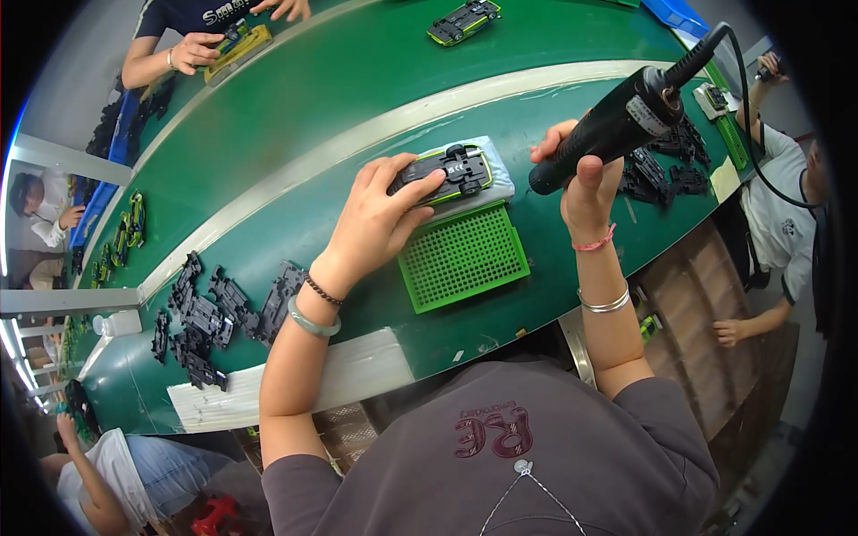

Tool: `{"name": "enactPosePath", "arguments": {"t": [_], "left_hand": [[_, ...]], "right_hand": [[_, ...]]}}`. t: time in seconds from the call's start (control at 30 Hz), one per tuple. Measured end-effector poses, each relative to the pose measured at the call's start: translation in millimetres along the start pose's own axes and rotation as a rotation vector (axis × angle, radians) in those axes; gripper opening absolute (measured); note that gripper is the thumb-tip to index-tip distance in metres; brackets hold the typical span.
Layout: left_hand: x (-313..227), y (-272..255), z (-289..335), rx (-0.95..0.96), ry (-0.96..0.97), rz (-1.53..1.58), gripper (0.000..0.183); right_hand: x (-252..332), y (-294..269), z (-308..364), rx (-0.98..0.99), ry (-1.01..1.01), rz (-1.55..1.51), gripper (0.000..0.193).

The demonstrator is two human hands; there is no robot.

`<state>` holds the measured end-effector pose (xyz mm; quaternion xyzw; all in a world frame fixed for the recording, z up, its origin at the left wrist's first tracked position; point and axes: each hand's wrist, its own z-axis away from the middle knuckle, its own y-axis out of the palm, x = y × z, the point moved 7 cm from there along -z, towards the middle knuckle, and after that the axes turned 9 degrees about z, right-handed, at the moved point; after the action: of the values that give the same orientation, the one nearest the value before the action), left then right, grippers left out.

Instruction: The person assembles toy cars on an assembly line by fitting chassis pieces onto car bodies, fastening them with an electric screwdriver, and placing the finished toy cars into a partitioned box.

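My left hand [384, 205] grips a toy car [460, 171] that lies upside down, its black underside and wheels facing up and a yellow-green body edge showing. Beneath the car is a pale blue pad [500, 174]. My right hand [581, 179] is wrapped round a black corded electric screwdriver [612, 125], held tilted to the right of the car, its rounded lower end apart from it. A green perforated plastic basket [465, 259] sits just in front of the pad.
Black plastic car chassis parts [201, 317] lie heaped at the left, and more chassis parts [666, 165] at the right. Across a pale rail, another toy car [463, 22] rests on the green surface. A co-worker's hand [195, 54] handles a car at the far left.
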<state>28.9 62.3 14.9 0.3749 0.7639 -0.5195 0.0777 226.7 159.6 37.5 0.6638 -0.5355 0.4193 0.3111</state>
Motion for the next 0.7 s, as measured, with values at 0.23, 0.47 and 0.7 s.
{"name": "enactPosePath", "arguments": {"t": [0.23,0.47,0.7], "left_hand": [[3,-2,-2,-0.038,0.002,0.085,0.044],[4,0,-3,0.011,-0.020,0.041,0.043],[6,0,0,-0.027,0.010,0.026,0.041]], "right_hand": [[-9,1,2,-0.002,0.063,0.026,0.096],[-19,-3,-3,-0.068,0.074,-0.048,0.091],[56,29,38,0.098,-0.118,-0.573,0.105]]}}
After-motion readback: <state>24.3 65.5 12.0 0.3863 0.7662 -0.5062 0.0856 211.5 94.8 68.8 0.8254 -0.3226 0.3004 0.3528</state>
